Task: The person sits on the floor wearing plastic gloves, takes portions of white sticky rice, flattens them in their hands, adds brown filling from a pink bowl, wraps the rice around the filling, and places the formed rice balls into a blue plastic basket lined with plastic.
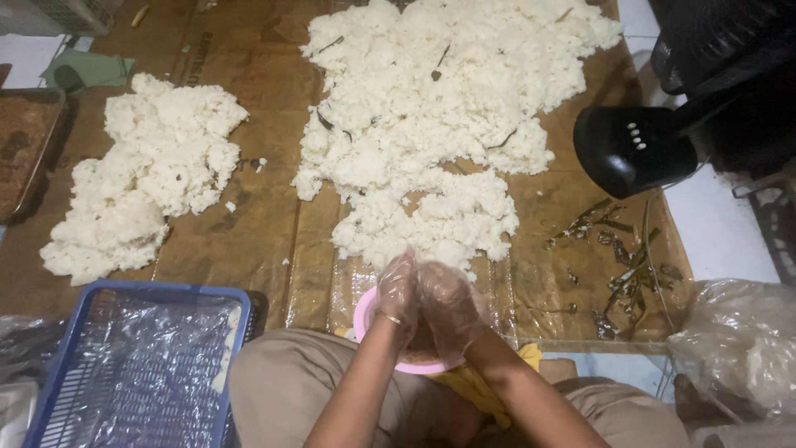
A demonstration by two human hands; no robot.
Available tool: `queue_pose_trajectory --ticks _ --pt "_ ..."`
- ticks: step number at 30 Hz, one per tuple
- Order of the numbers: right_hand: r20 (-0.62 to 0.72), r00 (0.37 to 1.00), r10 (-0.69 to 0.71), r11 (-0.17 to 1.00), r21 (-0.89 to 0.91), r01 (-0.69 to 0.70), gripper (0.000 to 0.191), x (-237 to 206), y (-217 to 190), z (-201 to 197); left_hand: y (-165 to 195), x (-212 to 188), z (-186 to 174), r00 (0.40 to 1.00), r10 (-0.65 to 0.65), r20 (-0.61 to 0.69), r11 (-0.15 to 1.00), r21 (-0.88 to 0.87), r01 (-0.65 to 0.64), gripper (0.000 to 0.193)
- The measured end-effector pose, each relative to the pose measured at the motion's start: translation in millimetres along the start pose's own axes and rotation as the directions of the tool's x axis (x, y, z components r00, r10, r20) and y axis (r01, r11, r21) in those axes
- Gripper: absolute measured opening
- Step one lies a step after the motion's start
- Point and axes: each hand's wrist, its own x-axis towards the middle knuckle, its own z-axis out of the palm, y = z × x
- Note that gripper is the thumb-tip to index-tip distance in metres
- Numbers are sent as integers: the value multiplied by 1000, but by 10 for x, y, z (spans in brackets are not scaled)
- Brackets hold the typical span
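Both my hands wear thin clear plastic gloves and meet over a small pink bowl (361,317) that rests near my knees. My left hand (396,290) and my right hand (448,305) are cupped together, pressing something between them that I cannot make out. Just beyond them a large heap of cooked white rice (431,116) lies spread on a brown plastic sheet (265,216), with dark leaf strips mixed in. A smaller heap of rice (149,174) lies to the left.
A blue plastic basket (133,365) lined with clear film stands at the lower left. A black fan base (634,149) stands at right, with picked-out leaf scraps (618,265) below it. A clear plastic bag (738,340) lies at lower right, a brown tray (25,141) at left.
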Motion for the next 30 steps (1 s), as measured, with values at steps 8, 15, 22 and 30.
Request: queue_pose_trajectory --ticks 8,15,22,30 --pt "-125 989 83 934 356 -33 16 276 -285 -496 -64 108 122 997 23 -78 974 227 -5 47" --pt "-126 973 -195 952 215 219 12 341 -512 -639 156 -114 -128 627 555 547 189 651 -735 61" --pt "199 978 69 949 288 -126 6 485 -293 22 188 42 -447 724 481 494 528 496 -690 43" --pt "-142 924 354 692 -625 -361 25 955 484 -320 1783 -550 -2855 458 829 322 -274 947 -169 29"
